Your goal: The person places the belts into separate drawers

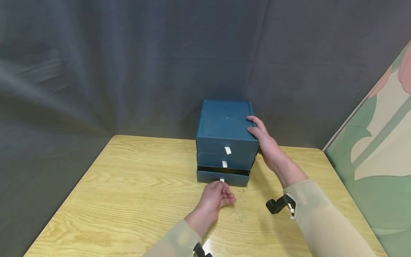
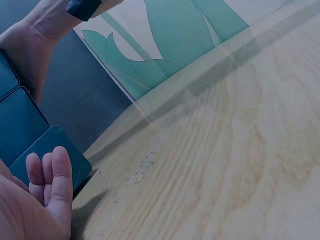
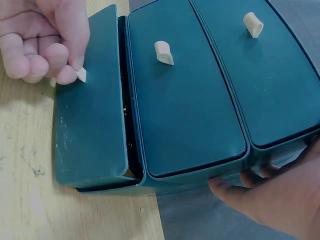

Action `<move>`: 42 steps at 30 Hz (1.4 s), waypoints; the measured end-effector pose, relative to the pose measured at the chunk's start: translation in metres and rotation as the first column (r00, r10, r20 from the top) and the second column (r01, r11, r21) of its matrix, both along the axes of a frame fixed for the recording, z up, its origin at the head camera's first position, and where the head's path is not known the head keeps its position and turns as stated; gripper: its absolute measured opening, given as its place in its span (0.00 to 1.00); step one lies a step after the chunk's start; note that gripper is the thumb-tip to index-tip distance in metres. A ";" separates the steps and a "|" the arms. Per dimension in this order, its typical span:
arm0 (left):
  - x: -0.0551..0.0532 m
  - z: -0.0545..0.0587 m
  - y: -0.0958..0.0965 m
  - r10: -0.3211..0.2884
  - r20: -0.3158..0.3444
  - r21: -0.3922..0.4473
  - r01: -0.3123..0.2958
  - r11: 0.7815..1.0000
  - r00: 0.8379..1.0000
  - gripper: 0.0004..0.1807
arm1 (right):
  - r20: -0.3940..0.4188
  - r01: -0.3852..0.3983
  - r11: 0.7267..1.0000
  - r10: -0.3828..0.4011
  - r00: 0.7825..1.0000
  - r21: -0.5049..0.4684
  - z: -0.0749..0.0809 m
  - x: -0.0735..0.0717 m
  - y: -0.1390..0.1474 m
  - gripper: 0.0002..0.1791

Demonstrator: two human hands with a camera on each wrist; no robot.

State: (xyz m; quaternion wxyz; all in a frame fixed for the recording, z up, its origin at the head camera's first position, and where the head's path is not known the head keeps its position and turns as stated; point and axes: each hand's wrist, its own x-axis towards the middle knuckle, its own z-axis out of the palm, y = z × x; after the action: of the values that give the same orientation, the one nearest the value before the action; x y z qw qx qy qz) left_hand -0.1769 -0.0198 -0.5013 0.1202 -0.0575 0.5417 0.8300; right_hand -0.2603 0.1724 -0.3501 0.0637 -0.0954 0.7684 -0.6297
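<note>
A dark blue three-drawer box (image 1: 226, 121) stands on the wooden table, with a small pale pull tab on each drawer front. Its bottom drawer (image 1: 205, 176) is pulled partway out, showing a dark gap above the front. My left hand (image 1: 216, 198) pinches that drawer's pull tab (image 3: 81, 75) between thumb and index finger, the other fingers loosely bent. Against the box's right side and top edge rests my right hand (image 1: 268, 144), its fingers spread over the corner. Both the middle drawer (image 3: 185, 95) and the top drawer (image 3: 265, 75) are closed.
The light wooden table (image 1: 128, 185) extends around the box. Behind it hangs a dark grey curtain (image 1: 160, 71). A panel with a green and pink plant pattern (image 1: 382, 150) stands along the right side. Black camera mounts sit on both wrists.
</note>
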 end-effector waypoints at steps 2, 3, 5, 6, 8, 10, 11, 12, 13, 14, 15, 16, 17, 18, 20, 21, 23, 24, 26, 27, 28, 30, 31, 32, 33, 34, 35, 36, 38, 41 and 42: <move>-0.002 0.000 0.001 0.005 0.000 -0.002 -0.005 1.000 1.000 0.11 | 0.001 0.003 1.000 -0.003 1.000 -0.002 0.000 0.001 0.000 0.33; -0.003 0.001 0.001 0.008 0.001 -0.002 -0.008 1.000 1.000 0.11 | 0.000 0.002 1.000 -0.002 1.000 -0.003 0.000 0.001 0.000 0.33; -0.004 0.002 0.001 0.011 0.005 -0.003 -0.011 1.000 1.000 0.12 | -0.001 0.001 1.000 -0.001 1.000 -0.001 0.000 0.000 0.000 0.33; -0.004 0.002 0.001 0.011 0.006 -0.004 -0.011 1.000 1.000 0.12 | -0.002 0.001 1.000 -0.001 1.000 0.000 0.000 0.000 0.000 0.33; -0.005 0.002 0.002 0.014 0.010 -0.001 -0.014 1.000 1.000 0.12 | -0.002 0.001 1.000 -0.001 1.000 0.001 -0.001 0.000 0.000 0.33; -0.006 0.002 0.002 0.013 0.014 0.000 -0.013 1.000 1.000 0.12 | -0.002 0.000 1.000 0.000 1.000 0.004 -0.001 0.000 0.000 0.33; -0.007 0.002 0.002 0.010 0.014 0.002 -0.010 1.000 1.000 0.12 | -0.002 0.000 1.000 0.000 1.000 0.005 -0.001 0.000 0.001 0.33; -0.007 0.002 0.002 0.008 0.014 0.004 -0.008 1.000 1.000 0.12 | -0.001 0.002 1.000 -0.002 1.000 0.005 -0.001 0.000 0.001 0.33; -0.008 0.002 0.002 0.006 0.015 0.007 -0.006 1.000 1.000 0.13 | 0.000 0.001 1.000 -0.001 1.000 0.007 -0.001 0.000 0.001 0.33; -0.008 0.001 0.002 0.001 0.016 0.007 -0.001 1.000 1.000 0.13 | 0.000 0.001 1.000 -0.001 1.000 0.008 -0.001 0.000 0.001 0.33; -0.008 0.001 0.002 -0.004 0.015 0.008 0.003 1.000 1.000 0.13 | -0.001 0.001 1.000 -0.001 1.000 0.009 -0.001 0.000 0.001 0.33; -0.009 0.001 0.002 -0.008 0.012 0.008 0.008 1.000 1.000 0.13 | -0.001 0.001 1.000 -0.001 1.000 0.009 -0.001 0.000 0.002 0.33; -0.009 0.001 0.002 -0.009 0.011 0.011 0.009 1.000 1.000 0.13 | -0.002 0.000 1.000 0.000 1.000 0.008 -0.001 0.000 0.002 0.33; -0.009 0.001 0.002 -0.010 0.009 0.012 0.010 1.000 1.000 0.13 | -0.002 -0.001 1.000 0.001 1.000 0.007 -0.001 0.000 0.002 0.33; -0.009 0.002 0.002 -0.009 0.005 0.013 0.009 1.000 1.000 0.13 | -0.002 -0.002 1.000 0.002 1.000 0.005 -0.001 0.000 0.001 0.33; -0.009 0.002 0.002 -0.008 0.003 0.014 0.008 1.000 1.000 0.13 | -0.002 -0.002 1.000 0.002 1.000 0.005 -0.001 0.000 0.001 0.33; -0.010 0.002 0.001 -0.009 0.005 0.013 0.009 1.000 1.000 0.13 | 0.000 -0.002 1.000 0.002 1.000 0.006 -0.001 0.000 0.001 0.33; -0.010 0.002 0.001 -0.009 0.007 0.013 0.009 1.000 1.000 0.13 | 0.001 -0.002 1.000 0.002 1.000 0.006 -0.001 0.000 0.001 0.33; -0.010 0.002 0.001 -0.008 0.010 0.014 0.007 1.000 1.000 0.13 | 0.001 -0.001 1.000 0.001 1.000 0.007 -0.001 0.000 0.000 0.33; -0.011 0.002 0.001 -0.007 0.010 0.014 0.007 1.000 1.000 0.13 | 0.000 -0.002 1.000 0.002 1.000 0.007 -0.001 0.000 0.000 0.33; -0.011 0.002 0.001 -0.005 0.012 0.015 0.005 1.000 1.000 0.13 | -0.001 -0.002 1.000 0.002 1.000 0.006 -0.001 0.000 0.000 0.33; -0.012 0.002 0.001 0.001 0.012 0.017 -0.002 1.000 1.000 0.13 | -0.002 -0.004 1.000 0.004 1.000 0.007 -0.001 0.000 0.000 0.33; -0.012 0.001 0.002 0.008 0.009 0.016 -0.008 1.000 1.000 0.13 | -0.003 -0.004 1.000 0.004 1.000 0.007 -0.001 0.000 -0.001 0.33; -0.013 0.001 0.002 0.013 0.008 0.015 -0.013 1.000 1.000 0.14 | -0.003 -0.004 1.000 0.004 1.000 0.009 -0.002 0.000 -0.001 0.33; -0.013 0.001 0.002 0.018 0.008 0.015 -0.018 1.000 1.000 0.14 | -0.002 -0.005 1.000 0.005 1.000 0.009 -0.002 0.000 -0.001 0.33; -0.014 0.001 0.002 0.022 0.010 0.015 -0.022 1.000 1.000 0.14 | -0.002 -0.004 1.000 0.004 1.000 0.010 -0.002 0.000 -0.001 0.33; -0.015 0.000 0.002 0.026 0.010 0.015 -0.026 1.000 1.000 0.14 | -0.001 -0.004 1.000 0.004 1.000 0.010 -0.002 -0.001 -0.001 0.33; -0.015 0.000 0.003 0.028 0.011 0.015 -0.028 0.999 1.000 0.14 | 0.000 -0.004 1.000 0.004 1.000 0.010 -0.002 -0.001 -0.002 0.33; -0.017 0.000 0.003 0.030 0.008 0.014 -0.030 0.999 1.000 0.14 | 0.001 -0.003 1.000 0.003 1.000 0.008 -0.002 -0.001 -0.002 0.33; -0.018 0.000 0.004 0.032 0.009 0.018 -0.032 0.999 0.999 0.14 | 0.001 -0.004 1.000 0.004 1.000 0.006 -0.001 -0.002 -0.002 0.33; -0.018 0.001 0.004 0.032 0.008 0.020 -0.032 0.999 0.999 0.15 | 0.001 -0.003 1.000 0.003 1.000 0.004 -0.001 -0.002 -0.002 0.33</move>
State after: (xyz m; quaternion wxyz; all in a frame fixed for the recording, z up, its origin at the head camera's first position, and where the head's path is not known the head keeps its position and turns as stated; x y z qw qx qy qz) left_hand -0.1954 -0.0155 -0.5007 0.1095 -0.0684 0.5319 0.8369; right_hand -0.2620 0.1707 -0.3512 0.0653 -0.0963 0.7696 -0.6279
